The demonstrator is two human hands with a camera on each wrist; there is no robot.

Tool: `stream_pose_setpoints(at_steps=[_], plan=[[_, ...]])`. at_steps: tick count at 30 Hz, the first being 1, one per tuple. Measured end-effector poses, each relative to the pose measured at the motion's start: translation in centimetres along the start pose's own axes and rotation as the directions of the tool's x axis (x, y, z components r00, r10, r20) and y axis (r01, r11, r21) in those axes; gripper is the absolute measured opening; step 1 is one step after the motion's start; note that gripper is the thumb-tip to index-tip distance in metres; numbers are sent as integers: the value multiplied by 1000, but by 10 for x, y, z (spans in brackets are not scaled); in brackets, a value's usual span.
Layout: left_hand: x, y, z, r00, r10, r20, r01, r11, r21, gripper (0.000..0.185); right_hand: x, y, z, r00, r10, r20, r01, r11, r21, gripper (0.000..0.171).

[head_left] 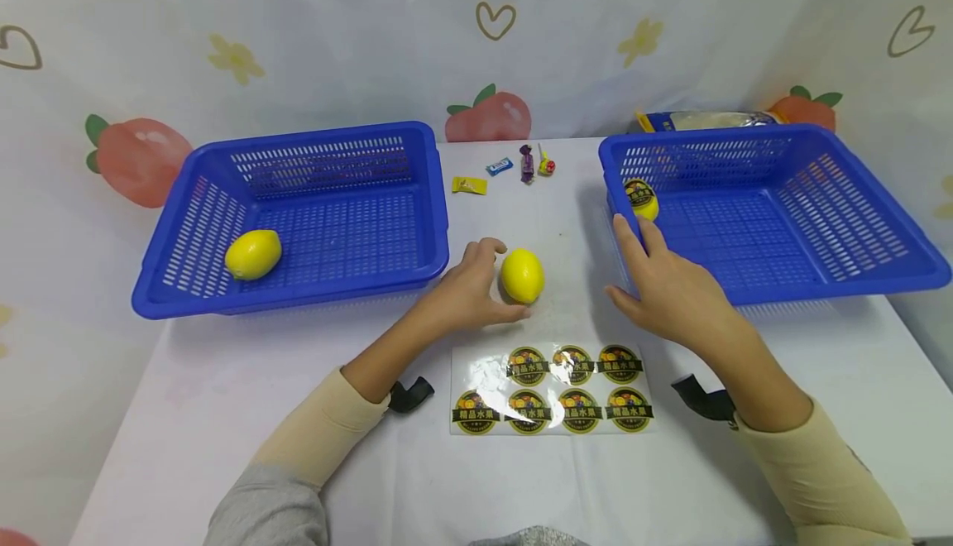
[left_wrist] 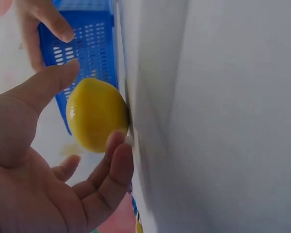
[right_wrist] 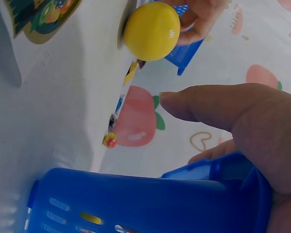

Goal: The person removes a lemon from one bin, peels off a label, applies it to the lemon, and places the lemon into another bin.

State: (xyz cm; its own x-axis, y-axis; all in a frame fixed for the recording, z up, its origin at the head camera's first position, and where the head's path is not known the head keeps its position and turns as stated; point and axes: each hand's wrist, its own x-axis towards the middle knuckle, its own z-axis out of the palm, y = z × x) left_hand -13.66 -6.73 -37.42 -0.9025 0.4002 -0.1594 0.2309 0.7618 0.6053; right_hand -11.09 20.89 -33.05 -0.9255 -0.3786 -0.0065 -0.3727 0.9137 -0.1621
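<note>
Sticker sheet (head_left: 551, 389) lies lower centre; left hand (head_left: 465, 289) cups the lemon (head_left: 522, 275) at frame centre loosely — it may roll off — right hand (head_left: 670, 285) rests slack on the right basket (head_left: 774, 211) rim.

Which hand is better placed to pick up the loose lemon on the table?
Left. The left hand is already cupped beside the lemon, thumb and fingertips at its sides. The right hand rests against the rim of the right basket, clearly apart from the lemon.
</note>
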Motion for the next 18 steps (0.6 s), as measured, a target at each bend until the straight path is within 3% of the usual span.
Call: stream_pose_setpoints(at_steps=[4,10,14,18], plan=[[-14,-4,-3,1000,-21,4,21,999,26,82,0,1,0,1000,-3,-3,3,1000,-2,93],[-28,-2,-3,990,22,137,-35,995,92,64,-1,3,4,984,-106,-141,99,993,-60,89],[-33,3,2,977,76,198,-103,987,126,61,-3,-2,5,948,-229,-222,210,972,-106,77],[-37,6,7,966,104,235,-145,976,164,59,-5,-15,8,895,-382,-232,370,924,-94,60]])
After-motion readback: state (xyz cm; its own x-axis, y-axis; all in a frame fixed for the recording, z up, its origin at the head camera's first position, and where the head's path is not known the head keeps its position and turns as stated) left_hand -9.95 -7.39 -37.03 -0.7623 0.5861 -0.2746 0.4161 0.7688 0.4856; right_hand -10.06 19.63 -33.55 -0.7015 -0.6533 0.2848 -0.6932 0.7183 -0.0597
